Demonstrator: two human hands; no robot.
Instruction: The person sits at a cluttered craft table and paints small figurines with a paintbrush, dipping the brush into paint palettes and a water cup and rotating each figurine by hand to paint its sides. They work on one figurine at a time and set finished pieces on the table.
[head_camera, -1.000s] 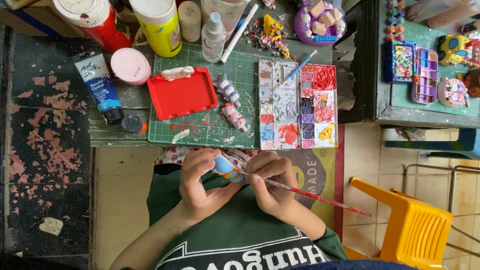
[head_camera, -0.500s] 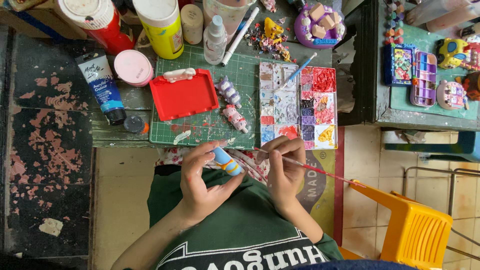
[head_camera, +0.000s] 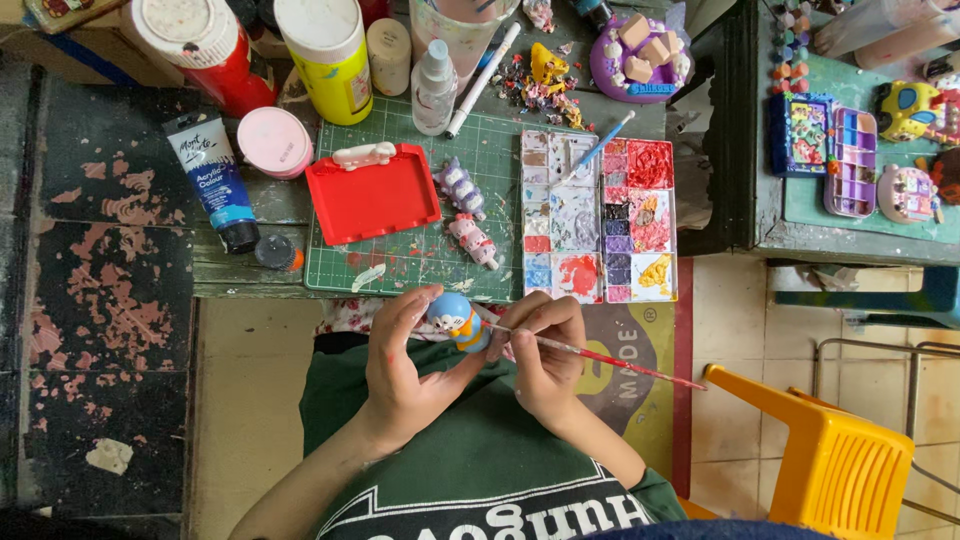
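Observation:
My left hand (head_camera: 405, 365) grips a small blue and white figurine (head_camera: 455, 318) with an orange base, held just below the table's front edge. My right hand (head_camera: 545, 355) pinches a thin red-handled paintbrush (head_camera: 600, 357), whose tip touches the figurine's right side. The brush handle slants down to the right. Both hands hover over my lap and green shirt (head_camera: 470, 470).
On the green cutting mat (head_camera: 480, 160) lie a red tray (head_camera: 372, 195), two small striped figurines (head_camera: 465, 215), and a paint palette (head_camera: 598, 215) with a blue brush. Paint bottles, a blue tube (head_camera: 215, 180) and a pink lid stand behind. An orange plastic chair (head_camera: 830, 465) is at right.
Both hands have shifted slightly; the figurine has turned in my left hand, and the brush tip stays against it.

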